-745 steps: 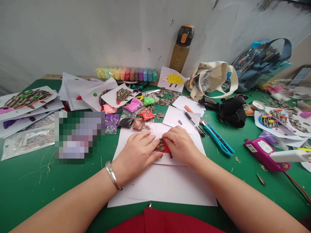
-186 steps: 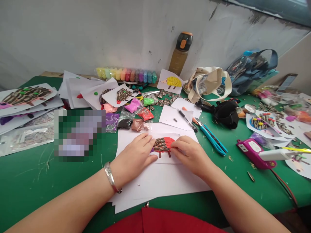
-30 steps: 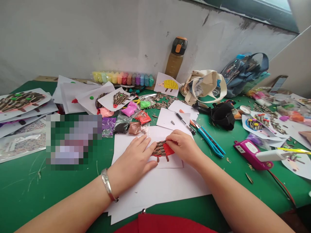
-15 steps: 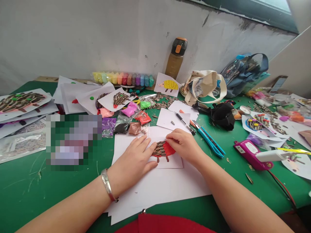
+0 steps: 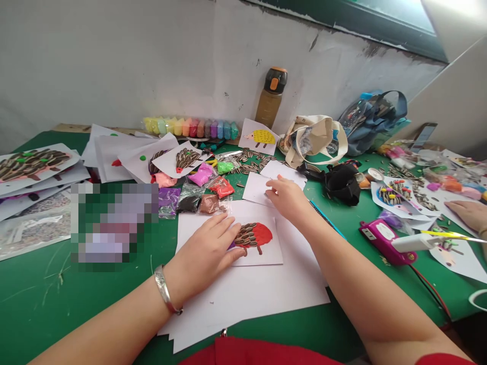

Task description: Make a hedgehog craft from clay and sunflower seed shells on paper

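My left hand point(image 5: 207, 248), fingers stretched out, lies flat on a small white card and covers its left part. On the card is a red clay shape point(image 5: 264, 234) with brown legs. Striped sunflower seeds point(image 5: 246, 235) cover its left side, and a bit of purple shows under my fingers. My right hand point(image 5: 288, 198) hovers over a white paper point(image 5: 254, 188) just behind the card, fingers curled with a small gap at the tips. A small dark spot, apparently a single seed, lies right at those fingertips.
Small bags of coloured clay point(image 5: 213, 203) lie behind the card, with a seed pile point(image 5: 253, 163) beyond them. A blue cutter point(image 5: 329, 220) is partly under my right forearm. A magenta glue gun point(image 5: 386, 243) lies right. Another person's hand point(image 5: 467, 213) rests at far right.
My right hand has left the red clay and moved back to the white paper behind the card, uncovering the clay's right side. My left hand stays put. Another person's hand has appeared at far right.
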`<state>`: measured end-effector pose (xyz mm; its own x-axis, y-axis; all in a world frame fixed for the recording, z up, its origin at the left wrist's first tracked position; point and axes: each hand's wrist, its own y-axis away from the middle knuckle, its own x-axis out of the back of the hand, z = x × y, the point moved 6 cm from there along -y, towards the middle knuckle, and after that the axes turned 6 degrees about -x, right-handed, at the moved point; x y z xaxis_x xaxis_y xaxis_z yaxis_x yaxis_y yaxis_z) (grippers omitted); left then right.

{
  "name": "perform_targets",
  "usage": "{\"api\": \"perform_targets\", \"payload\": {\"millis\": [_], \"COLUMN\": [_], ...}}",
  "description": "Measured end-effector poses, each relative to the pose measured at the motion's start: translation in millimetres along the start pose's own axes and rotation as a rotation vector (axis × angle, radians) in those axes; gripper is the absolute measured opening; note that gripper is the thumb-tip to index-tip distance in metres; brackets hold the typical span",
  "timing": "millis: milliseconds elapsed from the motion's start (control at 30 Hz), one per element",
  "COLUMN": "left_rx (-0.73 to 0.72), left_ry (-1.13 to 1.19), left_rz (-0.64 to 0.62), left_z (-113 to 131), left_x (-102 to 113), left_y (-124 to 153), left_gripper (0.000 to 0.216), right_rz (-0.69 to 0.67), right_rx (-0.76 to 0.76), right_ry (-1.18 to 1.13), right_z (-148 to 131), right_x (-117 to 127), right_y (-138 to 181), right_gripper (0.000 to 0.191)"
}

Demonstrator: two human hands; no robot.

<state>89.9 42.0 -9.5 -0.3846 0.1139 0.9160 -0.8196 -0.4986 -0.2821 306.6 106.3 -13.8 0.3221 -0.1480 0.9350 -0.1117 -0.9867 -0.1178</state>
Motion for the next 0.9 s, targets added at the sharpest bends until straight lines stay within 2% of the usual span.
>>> {"api": "perform_targets", "payload": {"millis": [167,300,333,433,500,567,667,900], "left_rx": [0.023,0.039,0.044,0.05,0.047,0.042,0.038,0.028], "left_ry": [-0.006,0.028,0.038,0.059,0.055,0.043,0.029,0.017], "left_rz": [-0.048,-0.051,-0.049,-0.052,-0.056,-0.056,-0.059,-0.095], "left_z": [-5.6,-6.3,-6.1,-4.6,-3.5,-2.7,-1.8,-0.6], "left_x": [-3.6,-3.6,-3.1,-2.3,-2.5,-3.1,-4.1,-5.1], "left_y": [1.1,0.0,-0.4,-1.3,-1.6,-1.5,-1.0,-2.2], "left_gripper": [0.045,0.042,0.041,0.038,0.037,0.038,0.038,0.039], "right_rz": [-0.059,-0.05,-0.046,-0.077,-0.153,-0.199,-0.212,-0.189], "right_rx": [0.028,0.012,0.013,-0.01,-0.086,-0.129,-0.11,0.052], "right_ry": [0.043,0.014,-0.023,-0.367,-0.547,-0.611,-0.582,-0.42], "right_z": [-5.2,-10.2,-12.5,-18.0,-17.1,-16.3,-16.9,-23.8], "right_x": [-18.3,-8.5,-3.5,8.9,8.3,5.4,0.8,-6.6], "right_y": [-13.3,2.0,10.4,41.6,61.2,75.0,82.2,77.7], "right_gripper": [0.024,0.028,0.03,0.026,0.022,0.019,0.018,0.021]}}
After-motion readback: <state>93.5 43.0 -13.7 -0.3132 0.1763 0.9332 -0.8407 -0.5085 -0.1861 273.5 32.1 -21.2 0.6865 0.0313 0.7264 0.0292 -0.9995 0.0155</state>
